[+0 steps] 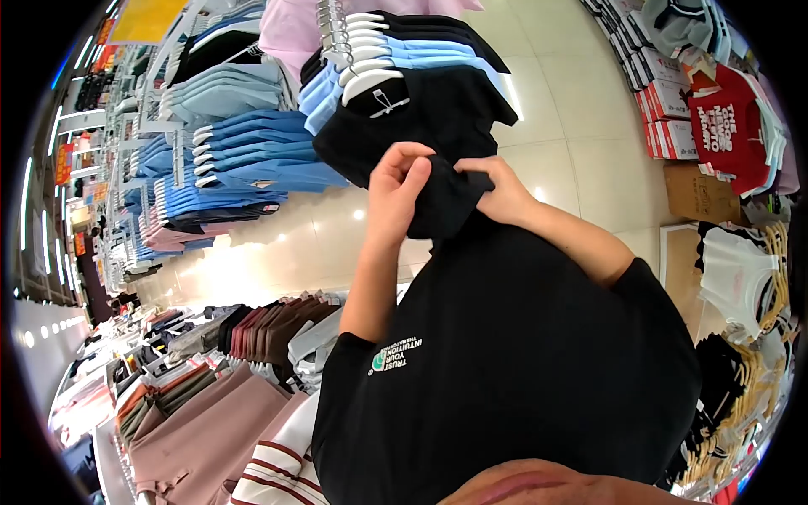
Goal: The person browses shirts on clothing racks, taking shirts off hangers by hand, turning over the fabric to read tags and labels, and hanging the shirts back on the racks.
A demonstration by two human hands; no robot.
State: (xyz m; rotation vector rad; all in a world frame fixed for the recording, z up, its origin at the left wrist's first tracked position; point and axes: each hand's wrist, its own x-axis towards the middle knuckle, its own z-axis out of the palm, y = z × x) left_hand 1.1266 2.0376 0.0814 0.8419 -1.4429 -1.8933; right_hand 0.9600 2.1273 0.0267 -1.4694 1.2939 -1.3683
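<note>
Head view shows my left hand [397, 181] with thumb and fingers closed in a narrow grip on the left edge of a bunched black cloth [442, 202], while my right hand [498, 192] grips its right side, fingers bent round the fabric. I have the cloth out in front of my black shirt [513, 337], just below a black top [446, 109] on a white hanger [374, 82], and I cannot tell whether the two join. Behind that top hang light blue tops [421, 52], over a shiny tiled floor [547, 101].
</note>
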